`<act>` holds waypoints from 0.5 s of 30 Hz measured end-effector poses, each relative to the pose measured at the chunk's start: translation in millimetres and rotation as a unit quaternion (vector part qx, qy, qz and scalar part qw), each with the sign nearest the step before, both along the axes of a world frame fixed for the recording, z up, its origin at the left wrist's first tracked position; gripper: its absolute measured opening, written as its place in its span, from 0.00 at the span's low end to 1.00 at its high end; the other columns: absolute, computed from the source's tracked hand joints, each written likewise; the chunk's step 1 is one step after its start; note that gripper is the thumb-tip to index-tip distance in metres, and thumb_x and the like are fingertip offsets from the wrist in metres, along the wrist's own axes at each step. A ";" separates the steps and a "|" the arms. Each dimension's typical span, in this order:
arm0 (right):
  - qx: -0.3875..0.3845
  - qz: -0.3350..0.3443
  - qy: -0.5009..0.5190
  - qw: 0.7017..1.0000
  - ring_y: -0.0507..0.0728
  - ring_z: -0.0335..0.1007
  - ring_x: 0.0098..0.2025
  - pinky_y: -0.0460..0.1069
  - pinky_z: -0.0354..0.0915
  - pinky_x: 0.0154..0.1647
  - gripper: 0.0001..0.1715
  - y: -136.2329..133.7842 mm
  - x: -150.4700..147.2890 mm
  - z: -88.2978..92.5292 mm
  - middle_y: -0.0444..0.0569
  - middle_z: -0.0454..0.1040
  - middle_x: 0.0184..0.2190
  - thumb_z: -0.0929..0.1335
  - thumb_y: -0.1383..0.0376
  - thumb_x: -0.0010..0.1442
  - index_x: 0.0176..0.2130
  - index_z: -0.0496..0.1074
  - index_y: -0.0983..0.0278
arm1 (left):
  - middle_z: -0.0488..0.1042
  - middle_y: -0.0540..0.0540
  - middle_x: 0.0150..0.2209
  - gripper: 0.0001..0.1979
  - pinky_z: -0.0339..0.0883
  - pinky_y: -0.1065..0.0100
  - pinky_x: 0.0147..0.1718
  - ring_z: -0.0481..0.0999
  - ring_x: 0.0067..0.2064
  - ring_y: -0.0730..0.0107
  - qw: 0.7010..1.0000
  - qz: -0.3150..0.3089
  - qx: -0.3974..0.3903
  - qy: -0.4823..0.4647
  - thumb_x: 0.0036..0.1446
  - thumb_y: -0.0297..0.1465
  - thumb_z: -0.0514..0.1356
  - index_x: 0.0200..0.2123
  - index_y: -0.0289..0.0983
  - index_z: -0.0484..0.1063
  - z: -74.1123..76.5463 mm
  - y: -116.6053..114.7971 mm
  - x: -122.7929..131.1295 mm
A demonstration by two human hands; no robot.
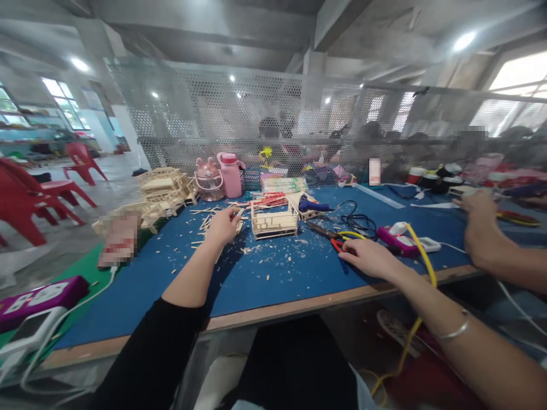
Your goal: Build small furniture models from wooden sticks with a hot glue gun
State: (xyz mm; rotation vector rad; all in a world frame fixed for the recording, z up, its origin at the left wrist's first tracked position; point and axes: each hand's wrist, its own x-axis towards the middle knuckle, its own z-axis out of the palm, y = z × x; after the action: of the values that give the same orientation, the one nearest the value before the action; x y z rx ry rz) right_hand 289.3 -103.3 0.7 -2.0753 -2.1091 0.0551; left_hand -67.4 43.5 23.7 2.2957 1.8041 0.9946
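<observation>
Over a scatter of thin wooden sticks (pixel 206 221) on the blue table, my left hand (pixel 223 226) has its thumb and fingers pinched together around a small wooden stick. My right hand (pixel 366 257) rests at the red handle of some pliers (pixel 337 245), its fingers curled on it. Between the hands a small wooden frame model (pixel 274 222) stands upright. Behind its right side a blue glue gun (pixel 313 204) lies on another wooden piece. Scissors with yellow handles (pixel 351 234) lie just beyond the pliers.
Stacked wooden models (pixel 164 191), a pink bottle (pixel 231 175) and a pink jug (pixel 209 181) stand at the back left. A purple power strip (pixel 398 240) with a yellow cable lies right. Another person's hand (pixel 481 219) is at the far right. A perforated screen (pixel 239 114) stands behind.
</observation>
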 end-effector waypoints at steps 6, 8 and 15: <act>0.022 -0.011 -0.055 0.998 0.56 0.70 0.34 0.47 0.51 0.27 0.18 19.4 -20.2 5.6 0.49 0.76 0.31 0.58 0.56 0.61 0.31 0.71 0.61 | 0.76 0.45 0.29 0.15 0.59 0.69 0.31 0.70 0.30 0.66 0.999 -0.042 0.022 0.009 0.55 0.37 0.52 0.38 0.37 0.75 -1.5 -3.2 5.5; 0.031 -0.026 -0.077 0.996 0.57 0.71 0.35 0.47 0.52 0.28 0.19 26.6 -26.2 8.1 0.50 0.76 0.32 0.56 0.57 0.62 0.32 0.71 0.61 | 0.76 0.45 0.29 0.17 0.59 0.69 0.31 0.70 0.30 0.66 0.998 -0.047 0.036 -0.007 0.56 0.39 0.51 0.37 0.37 0.75 -0.8 -4.0 6.4; 0.006 0.019 -0.133 0.991 0.59 0.72 0.39 0.48 0.58 0.34 0.15 33.0 -28.6 -1.6 0.54 0.76 0.38 0.58 0.61 0.60 0.36 0.71 0.64 | 0.75 0.44 0.32 0.16 0.59 0.69 0.34 0.70 0.34 0.66 0.994 -0.058 0.082 -0.048 0.58 0.39 0.49 0.33 0.37 0.73 3.6 -9.6 10.9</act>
State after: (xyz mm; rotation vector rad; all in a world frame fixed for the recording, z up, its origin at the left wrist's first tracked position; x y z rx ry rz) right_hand 260.7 -70.3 -0.9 -2.1387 -2.2891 -0.2440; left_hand -56.5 33.9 27.3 2.3663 1.5889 1.2538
